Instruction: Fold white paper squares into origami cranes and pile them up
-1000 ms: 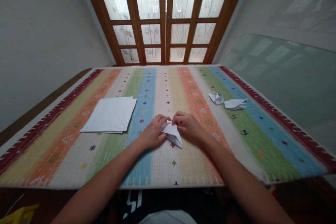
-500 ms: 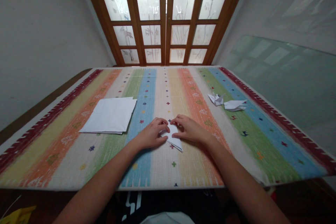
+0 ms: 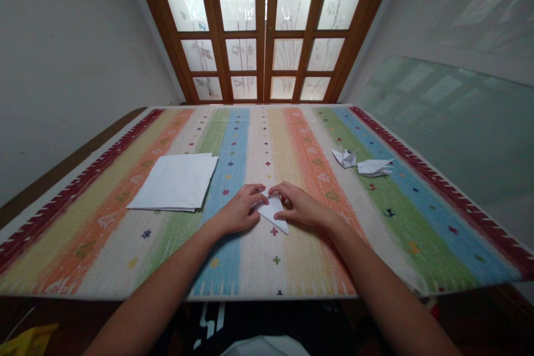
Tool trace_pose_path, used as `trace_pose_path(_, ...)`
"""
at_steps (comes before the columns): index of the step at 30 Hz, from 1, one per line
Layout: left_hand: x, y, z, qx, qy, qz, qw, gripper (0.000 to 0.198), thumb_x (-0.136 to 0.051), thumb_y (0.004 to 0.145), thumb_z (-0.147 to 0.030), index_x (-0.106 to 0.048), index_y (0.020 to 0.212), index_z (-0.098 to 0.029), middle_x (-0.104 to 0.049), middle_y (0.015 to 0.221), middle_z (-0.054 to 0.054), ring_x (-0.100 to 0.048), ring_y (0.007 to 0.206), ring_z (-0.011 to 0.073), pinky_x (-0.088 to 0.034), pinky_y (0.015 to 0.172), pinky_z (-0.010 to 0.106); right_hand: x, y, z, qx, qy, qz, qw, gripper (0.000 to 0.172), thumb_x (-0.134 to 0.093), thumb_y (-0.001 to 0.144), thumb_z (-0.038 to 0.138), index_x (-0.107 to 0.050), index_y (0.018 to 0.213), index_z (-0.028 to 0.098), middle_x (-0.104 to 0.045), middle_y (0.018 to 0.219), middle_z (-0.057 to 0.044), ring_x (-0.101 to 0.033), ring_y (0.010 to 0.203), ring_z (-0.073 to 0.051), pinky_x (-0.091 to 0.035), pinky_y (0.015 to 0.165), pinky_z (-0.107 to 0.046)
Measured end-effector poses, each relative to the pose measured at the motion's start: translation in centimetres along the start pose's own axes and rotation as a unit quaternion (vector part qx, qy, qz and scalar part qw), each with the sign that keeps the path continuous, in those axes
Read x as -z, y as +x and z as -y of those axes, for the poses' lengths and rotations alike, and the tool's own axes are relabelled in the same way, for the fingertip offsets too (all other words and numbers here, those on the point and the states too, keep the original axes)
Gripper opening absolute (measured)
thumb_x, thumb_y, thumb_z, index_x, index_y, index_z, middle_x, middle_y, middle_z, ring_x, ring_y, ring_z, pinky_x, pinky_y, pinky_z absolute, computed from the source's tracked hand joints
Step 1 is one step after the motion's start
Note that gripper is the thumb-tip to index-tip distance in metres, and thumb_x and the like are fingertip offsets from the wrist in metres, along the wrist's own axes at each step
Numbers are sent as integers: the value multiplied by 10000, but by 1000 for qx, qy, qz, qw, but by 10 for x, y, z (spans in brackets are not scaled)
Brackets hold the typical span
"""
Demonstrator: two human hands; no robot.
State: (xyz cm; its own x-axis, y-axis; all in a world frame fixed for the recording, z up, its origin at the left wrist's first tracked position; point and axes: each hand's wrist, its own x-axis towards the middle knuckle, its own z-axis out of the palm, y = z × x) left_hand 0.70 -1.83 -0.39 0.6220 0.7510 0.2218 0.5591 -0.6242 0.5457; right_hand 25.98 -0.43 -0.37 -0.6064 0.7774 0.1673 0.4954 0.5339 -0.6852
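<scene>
Shifted a little since the last view, the folded white paper (image 3: pixel 273 212) now lies with its pointed tip slightly farther from me, and my two hands have closed in around it. It sits near the middle of the striped woven cloth (image 3: pixel 250 267), on the pale band just right of the blue stripe, with the tip aimed at the near right.

My left hand (image 3: pixel 238 210) rests against the paper's left side, fingers curved and together. My right hand (image 3: pixel 301 207) lies along its right side, fingers slightly spread. Both hands press down on the cloth around the paper, and their fingertips (image 3: pixel 259 189) almost meet at its far end. I cannot tell whether they pinch the paper or only press it.

To the left, well apart from my hands, lies a squared stack of white paper sheets (image 3: pixel 173 182). Far to the right, two folded paper figures (image 3: pixel 359 162) sit close together on the green and blue stripes.
</scene>
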Motion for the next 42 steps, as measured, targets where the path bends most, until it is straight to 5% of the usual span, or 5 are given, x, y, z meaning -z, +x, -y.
trace_pose_path(6,-1,4,7,34,13,-21,999,358,-516,887,-42,-765,1078,-213,-702,1210,105,-657,1174,256,-532,1077,481,8,-1,-4,20,-31,-11,999,447,-975,710,229,-798,1118,273,-614,1369,-99,-599,1261,-276,-506,1093,-435)
trace_pose_path(11,7,3,1,43,-23,13,999,293,-595,885,-150,-780,1109,-188,-736,1157,119,-696,884,216,-596,874,391,15,1,-8,20,9,55,998,459,-982,699,205,-814,1120,272,-723,1215,-74,-652,1162,-258,-518,1037,-407)
trace_pose_path(19,12,3,-1,35,-30,15,999,218,-668,871,-243,-787,1048,-198,-775,1160,118,-705,1004,258,-569,955,437,15,4,-13,20,40,53,998,160,-890,839,254,-837,990,259,-778,1072,-53,-714,931,-196,-519,848,-307)
trace_pose_path(30,14,8,-2,59,-54,10,997,232,-602,990,-313,-802,976,-197,-794,1059,101,-713,925,227,-525,872,353,18,4,-20,-7,91,63,994,241,-774,946,465,-839,1003,239,-789,969,-67,-695,856,-205,-492,784,-309)
trace_pose_path(42,0,11,4,105,-31,-47,993,193,-570,987,-241,-746,937,-178,-763,921,85,-681,829,226,-500,819,349,13,4,-11,-44,87,11,995,191,-731,947,324,-798,1101,233,-794,928,-52,-677,770,-189,-485,712,-298)
